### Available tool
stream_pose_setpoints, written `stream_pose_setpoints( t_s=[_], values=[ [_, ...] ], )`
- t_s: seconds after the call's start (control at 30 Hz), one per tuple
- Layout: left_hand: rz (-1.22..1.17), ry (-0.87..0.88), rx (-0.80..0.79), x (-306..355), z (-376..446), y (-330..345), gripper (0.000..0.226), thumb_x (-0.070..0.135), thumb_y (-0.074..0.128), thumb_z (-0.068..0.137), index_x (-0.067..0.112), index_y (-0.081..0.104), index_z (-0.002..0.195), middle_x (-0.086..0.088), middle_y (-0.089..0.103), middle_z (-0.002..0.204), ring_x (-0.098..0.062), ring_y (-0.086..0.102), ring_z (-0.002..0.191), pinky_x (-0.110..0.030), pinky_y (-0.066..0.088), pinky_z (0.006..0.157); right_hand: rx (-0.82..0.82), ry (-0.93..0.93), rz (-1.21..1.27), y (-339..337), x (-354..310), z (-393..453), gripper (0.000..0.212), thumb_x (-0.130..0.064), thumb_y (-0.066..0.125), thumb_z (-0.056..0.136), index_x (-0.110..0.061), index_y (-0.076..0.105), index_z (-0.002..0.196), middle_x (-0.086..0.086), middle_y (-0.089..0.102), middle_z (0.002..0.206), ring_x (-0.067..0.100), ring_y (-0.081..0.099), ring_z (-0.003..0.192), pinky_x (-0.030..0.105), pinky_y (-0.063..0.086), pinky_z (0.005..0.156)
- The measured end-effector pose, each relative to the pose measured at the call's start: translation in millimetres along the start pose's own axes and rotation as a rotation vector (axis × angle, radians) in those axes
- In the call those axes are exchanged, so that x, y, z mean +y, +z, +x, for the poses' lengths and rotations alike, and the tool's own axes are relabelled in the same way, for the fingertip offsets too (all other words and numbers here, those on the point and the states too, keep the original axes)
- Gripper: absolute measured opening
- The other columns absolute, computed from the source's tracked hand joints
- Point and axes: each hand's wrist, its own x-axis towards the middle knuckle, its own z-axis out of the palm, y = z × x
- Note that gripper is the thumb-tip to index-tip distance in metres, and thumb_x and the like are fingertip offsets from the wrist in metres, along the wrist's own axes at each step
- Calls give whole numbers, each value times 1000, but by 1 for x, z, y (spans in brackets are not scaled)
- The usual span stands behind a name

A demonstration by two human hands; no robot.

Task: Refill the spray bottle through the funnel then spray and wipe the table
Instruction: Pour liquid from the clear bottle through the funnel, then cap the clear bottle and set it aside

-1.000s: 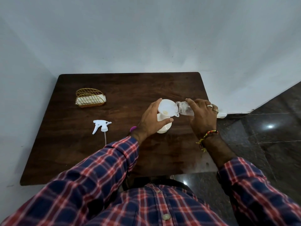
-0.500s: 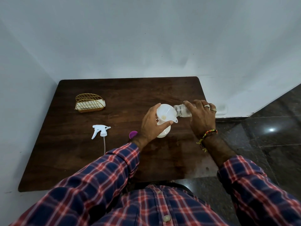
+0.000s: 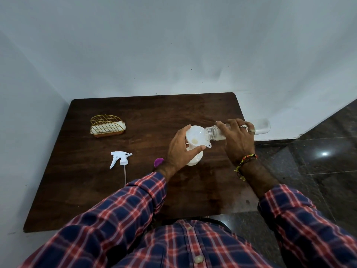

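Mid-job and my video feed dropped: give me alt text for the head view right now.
The right hand tips a clear bottle into a white funnel on the spray bottle, which the left hand steadies. On the dark wooden table lie the trigger sprayer head, a purple cap and a wire napkin holder.

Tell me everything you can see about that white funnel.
The funnel is white, slightly see-through plastic, with a wide round bowl and a small tab on its rim. It sits in the top of the white spray bottle on the table. The left hand holds it. The clear bottle in the right hand is tipped, its mouth over the bowl.
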Motion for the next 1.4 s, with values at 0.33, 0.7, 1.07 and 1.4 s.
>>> stream_pose_setpoints(
  t_s=[0.33, 0.7, 1.07, 1.4],
  values=[
    [-11, -1, -5, -1, 1, -1, 87, 43, 82, 74, 17, 38, 144, 0, 44, 147, -10, 44, 127, -10, 42, 90, -128, 133, 155, 3, -5, -4, 65, -5, 65, 68, -25, 55, 129, 6, 61, 116, 36, 56, 110, 53, 40, 93],
    [-70, -20, -76, -1, 0, -11, 99, 46, 84, 70, 30, 27, 149, 2, 35, 154, -12, 44, 129, -28, 47, 99, 51, 528, 697, 9, -2, -36, 59, -34, 79, 69, -24, 53, 121, 0, 66, 114, 25, 63, 104, 39, 53, 86],
    [399, -263, -108, -95, -42, -58, 56, 33, 64, 91, 21, 44, 142, -4, 43, 149, -19, 40, 137, -35, 37, 111, 246, 731, 910, 0, -52, -101, 51, -31, 85, 70, -18, 56, 109, -3, 69, 100, 14, 67, 89, 43, 56, 80],
    [668, -224, -434, -121, -39, -45, 56, 31, 70, 86, 22, 45, 135, -8, 47, 137, -25, 50, 121, -39, 45, 101, 84, 601, 896, -3, -99, -125, 56, -33, 85, 71, -19, 57, 117, -9, 68, 107, 7, 65, 96, 38, 56, 80]
  ],
)
